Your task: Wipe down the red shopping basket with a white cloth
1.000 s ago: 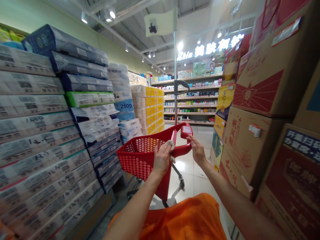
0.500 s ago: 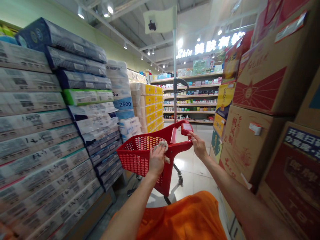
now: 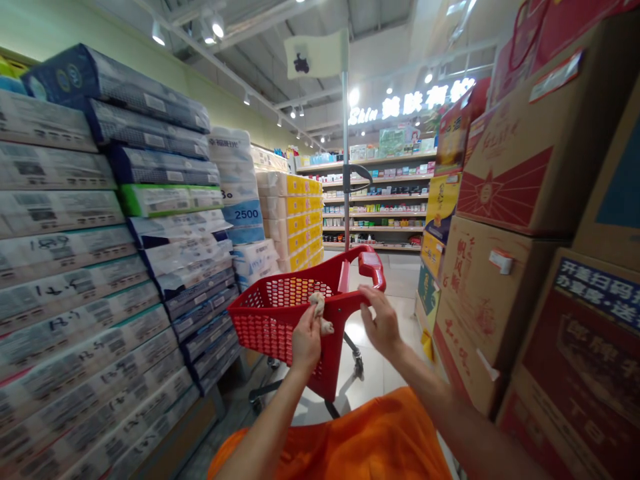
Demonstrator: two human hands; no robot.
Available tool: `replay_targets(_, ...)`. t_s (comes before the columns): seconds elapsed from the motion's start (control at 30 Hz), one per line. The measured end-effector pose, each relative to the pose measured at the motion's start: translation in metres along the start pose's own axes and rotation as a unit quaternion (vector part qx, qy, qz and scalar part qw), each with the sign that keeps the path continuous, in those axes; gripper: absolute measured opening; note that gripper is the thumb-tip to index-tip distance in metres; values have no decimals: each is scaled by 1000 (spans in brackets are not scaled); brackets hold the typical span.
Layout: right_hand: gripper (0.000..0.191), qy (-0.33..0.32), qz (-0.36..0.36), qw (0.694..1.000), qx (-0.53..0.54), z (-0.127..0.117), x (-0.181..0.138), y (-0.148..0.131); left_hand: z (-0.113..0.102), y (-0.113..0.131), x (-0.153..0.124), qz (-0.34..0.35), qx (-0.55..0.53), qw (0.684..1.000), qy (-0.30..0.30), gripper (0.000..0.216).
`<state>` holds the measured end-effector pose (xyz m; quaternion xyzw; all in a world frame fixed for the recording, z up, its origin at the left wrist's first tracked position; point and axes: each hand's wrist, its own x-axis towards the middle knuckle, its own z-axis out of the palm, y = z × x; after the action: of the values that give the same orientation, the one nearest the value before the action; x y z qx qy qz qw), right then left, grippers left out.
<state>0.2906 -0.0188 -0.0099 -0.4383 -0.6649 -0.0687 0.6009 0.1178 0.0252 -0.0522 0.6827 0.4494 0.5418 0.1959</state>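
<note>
Just below frame centre, left hand [image 3: 306,340] pinched closed on a cloth [image 3: 317,303] at the red cart's [image 3: 331,363] side rim; right hand [image 3: 384,321] loosely curled by the handle [image 3: 371,261], hold unclear; wiping judged partway, wiped and unwiped stretches indistinguishable.

Left: stacked plastic-wrapped packs [image 3: 65,213], handwritten numbers [image 3: 59,325] on sides; farther back, yellow-sided packs [image 3: 304,223]. Rear: stocked shelves [image 3: 395,179] below lit sign [image 3: 413,102]. Right: stacked cardboard boxes [image 3: 480,277]. Above: ceiling spotlights [image 3: 218,30].
</note>
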Motion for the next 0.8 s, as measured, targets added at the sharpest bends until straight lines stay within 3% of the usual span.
replay_targets(0.1,50,-51,64,994,67,27,-30,-27,22,30,-15,-51,-215,973,-58,44)
replay_targets(0.2,62,-59,84,992,71,43,-50,-30,27,52,-28,-98,-323,933,-123,52)
replay_targets(0.3,51,-49,40,996,56,37,-54,-19,18,62,-32,-168,-431,862,-207,64)
replay_targets(0.37,39,-11,-3,999,32,23,-46,-11,11,61,-28,-214,-473,818,-246,61)
replay_targets(0.4,37,19,-27,999,7,14,-40,-7,8,58,-25,-221,-459,827,-237,55)
replay_targets(0.47,35,71,-72,992,-71,-2,-24,2,3,47,-18,-214,-381,882,-178,45)
replay_targets(0.57,35,83,-124,973,-175,-14,-7,16,-4,20,-17,-216,-217,948,-84,40)
replay_targets(0.67,38,38,-169,964,-203,-4,-16,25,-11,-9,-33,-231,-54,967,-96,40)
replay_targets(0.8,43,-89,-237,947,-198,26,-56,23,-19,-36,-52,-164,85,972,-143,44)
